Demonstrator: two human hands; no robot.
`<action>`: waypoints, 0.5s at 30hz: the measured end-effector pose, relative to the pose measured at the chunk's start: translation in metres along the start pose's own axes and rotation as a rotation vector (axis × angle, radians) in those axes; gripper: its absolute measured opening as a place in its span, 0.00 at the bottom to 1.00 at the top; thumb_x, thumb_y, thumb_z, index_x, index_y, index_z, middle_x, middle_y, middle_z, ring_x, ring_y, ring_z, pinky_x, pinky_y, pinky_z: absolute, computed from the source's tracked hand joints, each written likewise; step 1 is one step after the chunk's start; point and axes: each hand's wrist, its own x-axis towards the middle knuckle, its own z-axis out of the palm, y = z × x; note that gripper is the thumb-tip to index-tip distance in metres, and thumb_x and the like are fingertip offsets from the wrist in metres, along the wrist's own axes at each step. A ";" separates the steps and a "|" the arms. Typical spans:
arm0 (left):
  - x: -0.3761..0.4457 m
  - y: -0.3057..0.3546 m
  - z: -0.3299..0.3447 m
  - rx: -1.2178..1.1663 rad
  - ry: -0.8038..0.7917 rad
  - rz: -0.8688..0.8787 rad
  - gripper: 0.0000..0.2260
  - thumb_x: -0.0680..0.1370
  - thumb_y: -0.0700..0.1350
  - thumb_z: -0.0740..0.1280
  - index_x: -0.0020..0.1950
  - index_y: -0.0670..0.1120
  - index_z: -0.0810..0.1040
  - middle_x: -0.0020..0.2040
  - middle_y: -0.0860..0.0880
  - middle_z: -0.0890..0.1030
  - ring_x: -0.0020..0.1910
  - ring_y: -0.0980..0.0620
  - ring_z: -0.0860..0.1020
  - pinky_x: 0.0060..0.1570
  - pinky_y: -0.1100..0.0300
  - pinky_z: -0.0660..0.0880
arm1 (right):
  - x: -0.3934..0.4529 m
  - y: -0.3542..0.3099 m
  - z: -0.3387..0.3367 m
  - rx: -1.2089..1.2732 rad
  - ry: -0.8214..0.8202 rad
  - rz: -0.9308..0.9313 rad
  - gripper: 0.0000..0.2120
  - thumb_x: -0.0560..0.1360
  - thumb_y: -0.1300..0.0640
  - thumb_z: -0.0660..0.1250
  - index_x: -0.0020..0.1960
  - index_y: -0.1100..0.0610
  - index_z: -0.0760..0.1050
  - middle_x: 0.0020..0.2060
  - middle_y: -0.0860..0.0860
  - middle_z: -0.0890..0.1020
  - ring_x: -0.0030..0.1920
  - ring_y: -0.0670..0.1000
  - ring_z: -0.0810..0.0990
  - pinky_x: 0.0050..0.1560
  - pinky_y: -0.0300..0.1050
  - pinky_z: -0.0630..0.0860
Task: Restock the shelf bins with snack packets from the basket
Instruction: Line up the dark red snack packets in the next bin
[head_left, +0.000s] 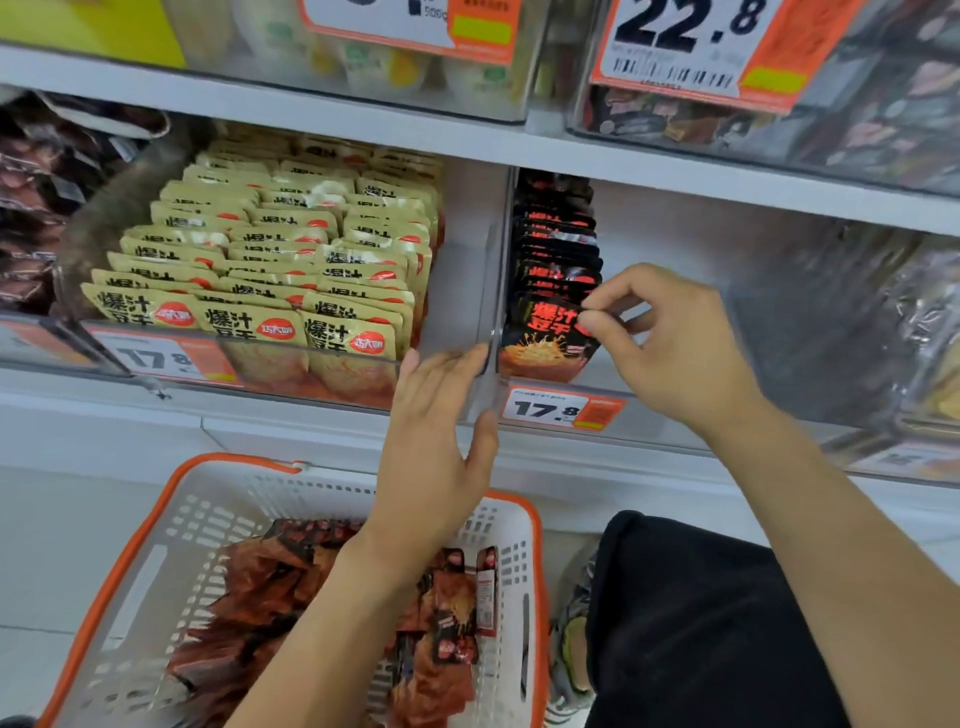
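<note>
On the beige packets (249, 327) in the clear bin left of the divider (491, 312) I read 爆汁豆干, with a red oval logo. The black packet (550, 338) just right of the divider, which my right hand (675, 343) pinches, shows the same 爆汁豆干 in red. Price tags (563, 410) below say 17.8; the tag (685, 41) above says 22.8.

- Just the one head cam here, sitting up close and looking forward and down at the shelf bins (457, 291).
- It's taking in both hands plus the basket (156, 525) sitting low in the frame.
- Wide-angle lens is bending the shelf edges.
</note>
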 end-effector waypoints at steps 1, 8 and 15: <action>0.000 0.001 0.000 -0.004 -0.006 0.000 0.23 0.78 0.40 0.65 0.73 0.43 0.71 0.64 0.48 0.76 0.68 0.50 0.71 0.78 0.57 0.47 | 0.003 0.005 0.003 -0.023 -0.008 0.000 0.03 0.75 0.62 0.73 0.46 0.56 0.81 0.41 0.48 0.83 0.44 0.44 0.80 0.41 0.38 0.78; -0.001 -0.003 -0.002 -0.033 -0.027 0.023 0.23 0.77 0.38 0.64 0.73 0.43 0.71 0.66 0.48 0.75 0.69 0.51 0.70 0.79 0.54 0.48 | 0.009 0.022 0.015 -0.148 0.066 0.039 0.05 0.71 0.59 0.77 0.45 0.52 0.84 0.44 0.48 0.74 0.42 0.36 0.73 0.43 0.23 0.66; -0.002 -0.003 0.000 -0.037 -0.014 0.019 0.23 0.77 0.37 0.64 0.73 0.42 0.71 0.65 0.48 0.75 0.69 0.50 0.70 0.79 0.52 0.49 | 0.008 0.017 0.022 -0.124 0.080 0.012 0.04 0.71 0.60 0.76 0.44 0.53 0.83 0.39 0.46 0.75 0.38 0.38 0.74 0.43 0.25 0.67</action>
